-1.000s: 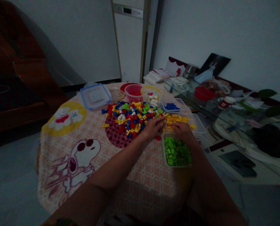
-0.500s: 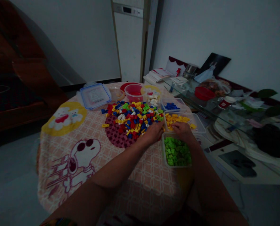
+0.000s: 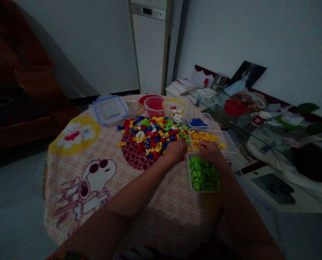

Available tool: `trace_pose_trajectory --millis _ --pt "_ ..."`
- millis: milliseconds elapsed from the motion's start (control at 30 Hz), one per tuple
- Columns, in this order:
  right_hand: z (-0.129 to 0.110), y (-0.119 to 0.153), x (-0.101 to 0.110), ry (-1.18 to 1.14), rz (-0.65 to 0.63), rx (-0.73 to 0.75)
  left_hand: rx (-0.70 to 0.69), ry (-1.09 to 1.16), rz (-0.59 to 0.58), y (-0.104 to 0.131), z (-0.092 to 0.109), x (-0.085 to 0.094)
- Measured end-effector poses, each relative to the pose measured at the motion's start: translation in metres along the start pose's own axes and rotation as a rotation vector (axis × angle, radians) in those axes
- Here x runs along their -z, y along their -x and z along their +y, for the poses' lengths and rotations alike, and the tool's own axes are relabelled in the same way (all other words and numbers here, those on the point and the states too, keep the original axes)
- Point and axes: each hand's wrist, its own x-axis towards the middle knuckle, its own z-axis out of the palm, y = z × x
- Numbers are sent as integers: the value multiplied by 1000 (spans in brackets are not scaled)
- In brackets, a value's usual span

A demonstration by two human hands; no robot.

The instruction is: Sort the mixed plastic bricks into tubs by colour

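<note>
A heap of mixed toy building bricks in red, blue, yellow, white and green spreads over the middle of the table. My left hand rests at the heap's right edge with its fingers bent down; the fingertips are hidden. My right hand is closed over the near edge of the box of yellow bricks, and I cannot make out what its fingers hold. Just below it stands a clear box of green bricks. Farther back, blue bricks lie in another clear box.
At the back of the table are a blue-rimmed lid, a pink tub and white bricks. On the right, a glass shelf carries a red bowl, a paper cup and papers. A patterned cloth covers the table.
My left hand has shifted slightly left and its fingers are drawn in a little. The right hand stays nearly in place at the yellow box. The bricks look unchanged.
</note>
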Motion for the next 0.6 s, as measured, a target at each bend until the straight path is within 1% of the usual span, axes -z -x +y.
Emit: trace_pose_trajectory --millis 100,167,267,367,467,533,600 --pt "0 0 0 -9 -7 14 -6 47 30 2 -4 -2" --pt "0 1 1 -20 -12 18 -11 132 72 1 -8 -5" --pt "0 1 1 -25 -13 15 -16 354 194 -3 -14 -11" --pt "0 1 1 -20 -12 9 65 655 286 -10 -17 -18" --pt "0 1 0 -8 -14 13 134 962 290 -16 -14 -25" --pt "0 0 0 -7 -9 16 115 1117 269 -18 -11 -29" --pt "0 0 -1 -14 1 17 60 1224 233 -19 -9 -31"
